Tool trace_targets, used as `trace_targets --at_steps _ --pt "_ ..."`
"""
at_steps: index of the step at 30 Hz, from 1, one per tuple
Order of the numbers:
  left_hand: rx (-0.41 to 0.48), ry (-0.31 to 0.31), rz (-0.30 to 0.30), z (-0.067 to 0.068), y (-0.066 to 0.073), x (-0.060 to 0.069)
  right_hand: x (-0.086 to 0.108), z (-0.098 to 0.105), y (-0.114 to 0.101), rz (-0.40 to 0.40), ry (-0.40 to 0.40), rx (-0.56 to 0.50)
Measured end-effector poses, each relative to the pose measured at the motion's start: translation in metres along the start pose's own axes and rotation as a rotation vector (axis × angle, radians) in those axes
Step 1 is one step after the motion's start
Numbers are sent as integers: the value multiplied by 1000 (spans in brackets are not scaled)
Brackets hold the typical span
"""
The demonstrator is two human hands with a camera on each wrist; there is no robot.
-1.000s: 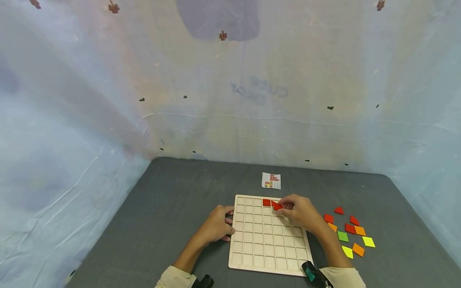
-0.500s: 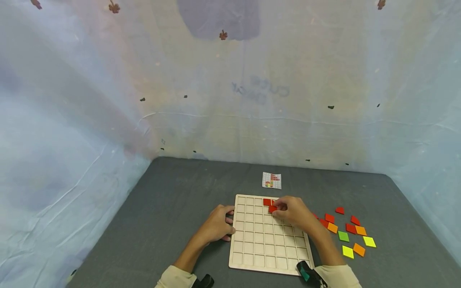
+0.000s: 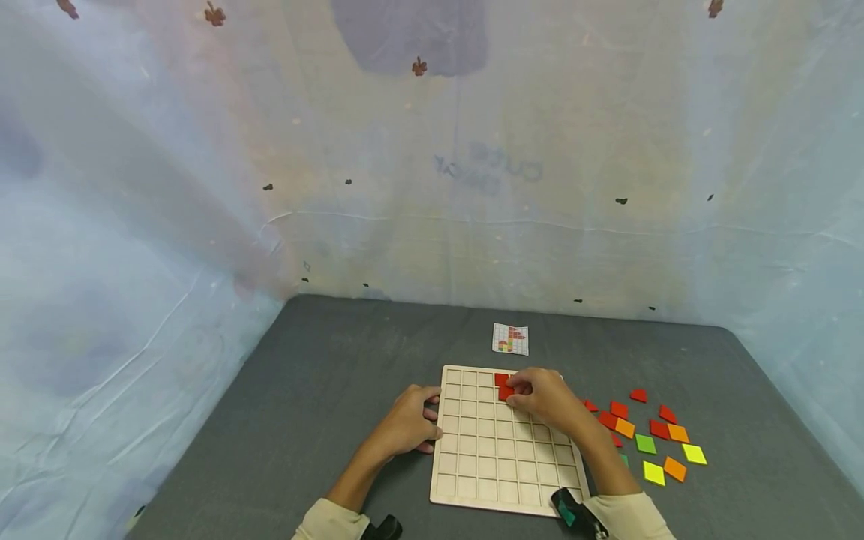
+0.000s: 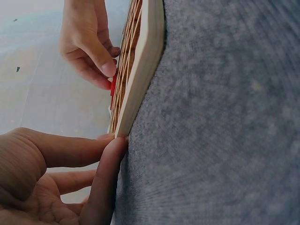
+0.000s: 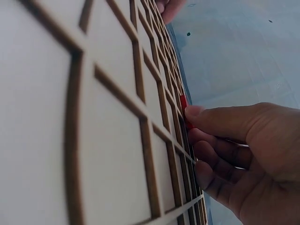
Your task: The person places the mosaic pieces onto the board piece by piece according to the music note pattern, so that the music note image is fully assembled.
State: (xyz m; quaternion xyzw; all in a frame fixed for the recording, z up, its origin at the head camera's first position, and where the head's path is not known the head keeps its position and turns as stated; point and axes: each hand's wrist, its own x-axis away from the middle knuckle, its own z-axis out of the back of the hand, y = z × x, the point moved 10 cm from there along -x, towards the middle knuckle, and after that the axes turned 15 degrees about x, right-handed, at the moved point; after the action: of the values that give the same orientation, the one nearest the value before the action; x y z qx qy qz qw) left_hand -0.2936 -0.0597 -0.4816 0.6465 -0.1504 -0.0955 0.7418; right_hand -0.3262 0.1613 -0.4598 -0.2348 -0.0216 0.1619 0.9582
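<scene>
On a gray desk, well in from its far edge, our left hand pinches the left rim of a wooden grid board. Our right hand pinches a red tile near the board's far edge. The tile looks thin, light and stiff, perhaps slippery; we judge it best held by opposite edges, the board by its rim.

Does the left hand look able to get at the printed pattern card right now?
Probably yes: nothing upright stands between the left hand and the pattern card, though the hand must first let go of the wooden grid board.
</scene>
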Motion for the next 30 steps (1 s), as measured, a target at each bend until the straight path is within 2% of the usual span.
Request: trace_targets --at_steps 8,16,20,26,30 --pt "0 3 2 0 0 0 -1 1 -7 51 21 9" --pt "1 12 2 1 -1 -1 0 1 -8 55 19 -12" --pt "6 13 2 1 -2 -1 3 4 -3 36 36 -12" --pt "10 14 4 1 -1 -1 12 16 4 53 82 -6" --pt "6 14 4 1 -1 0 20 21 15 9 81 -23"
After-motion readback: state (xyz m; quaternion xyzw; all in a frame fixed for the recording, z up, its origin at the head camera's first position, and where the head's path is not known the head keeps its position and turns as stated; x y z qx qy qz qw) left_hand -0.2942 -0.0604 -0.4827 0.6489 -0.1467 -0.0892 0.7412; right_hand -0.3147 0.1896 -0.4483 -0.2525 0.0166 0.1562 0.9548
